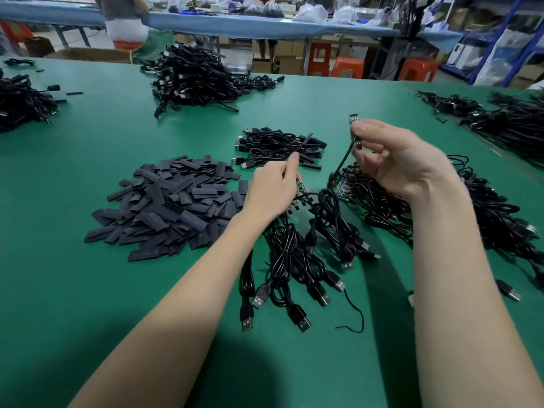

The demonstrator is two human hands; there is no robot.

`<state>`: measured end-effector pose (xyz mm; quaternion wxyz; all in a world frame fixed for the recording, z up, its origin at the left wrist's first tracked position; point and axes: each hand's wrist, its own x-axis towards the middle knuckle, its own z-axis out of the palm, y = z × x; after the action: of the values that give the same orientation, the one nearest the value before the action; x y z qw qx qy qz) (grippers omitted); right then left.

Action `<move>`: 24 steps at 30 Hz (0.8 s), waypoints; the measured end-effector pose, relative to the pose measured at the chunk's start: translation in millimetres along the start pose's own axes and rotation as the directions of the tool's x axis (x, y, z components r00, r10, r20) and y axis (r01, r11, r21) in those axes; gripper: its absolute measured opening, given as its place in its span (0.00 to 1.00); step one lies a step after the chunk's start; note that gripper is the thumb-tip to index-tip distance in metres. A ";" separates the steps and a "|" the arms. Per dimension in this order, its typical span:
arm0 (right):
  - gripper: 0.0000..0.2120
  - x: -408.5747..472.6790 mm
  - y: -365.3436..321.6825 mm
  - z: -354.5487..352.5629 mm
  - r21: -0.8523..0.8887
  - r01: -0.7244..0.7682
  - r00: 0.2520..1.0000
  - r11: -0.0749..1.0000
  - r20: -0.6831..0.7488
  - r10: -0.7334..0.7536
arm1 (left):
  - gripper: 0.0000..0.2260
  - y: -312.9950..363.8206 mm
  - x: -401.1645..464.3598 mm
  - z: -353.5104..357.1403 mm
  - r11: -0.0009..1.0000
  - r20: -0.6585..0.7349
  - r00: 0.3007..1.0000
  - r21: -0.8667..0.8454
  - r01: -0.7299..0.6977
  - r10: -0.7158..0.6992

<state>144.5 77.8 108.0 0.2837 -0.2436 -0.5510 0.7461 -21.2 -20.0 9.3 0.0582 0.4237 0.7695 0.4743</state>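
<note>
The right hand pinches a thin black cable near its end, and a little board sticks up just above that hand. The left hand curls around a bunch of cables that spill out below it. The cable looks light and floppy. The board looks easy to break, so hold it by its edges.

Reaching forward, forearms bare; curling left hand, forefinger extended; pinching with raised right hand, thumb meeting fingertips.
</note>
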 end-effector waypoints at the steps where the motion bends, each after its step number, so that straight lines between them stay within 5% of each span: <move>1: 0.08 -0.6 -2.2 1.4 -0.003 0.032 0.999 0.999 0.016 -0.032 | 0.27 -1.5 -1.4 0.8 0.999 0.054 0.998 0.030 -0.010 0.008; 7: 0.06 10.4 9.4 16.9 -0.440 0.193 0.933 0.877 -0.193 -0.303 | 0.11 0.1 -10.7 6.6 0.967 0.119 0.981 0.188 -0.173 0.152; 10: 0.05 16.6 20.1 14.4 -0.563 0.191 0.888 0.804 -0.250 -0.386 | 0.11 8.1 -12.7 1.4 0.971 0.089 0.967 -0.019 -0.238 0.239; 18: 0.05 24.0 42.1 1.1 -0.693 0.046 0.909 0.719 -0.270 -0.318 | 0.28 21.5 -15.4 0.9 0.979 0.216 0.966 -0.172 -0.106 0.143; 24: 0.06 24.1 38.9 -11.4 -0.607 0.068 0.871 0.791 -0.351 -0.344 | 0.25 18.8 -19.3 1.2 0.969 0.138 0.970 -0.177 -0.172 0.198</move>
<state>128.8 93.2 66.2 0.3961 -0.4178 -0.6947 0.4312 2.9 -29.2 17.3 0.1078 0.5231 0.6780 0.5050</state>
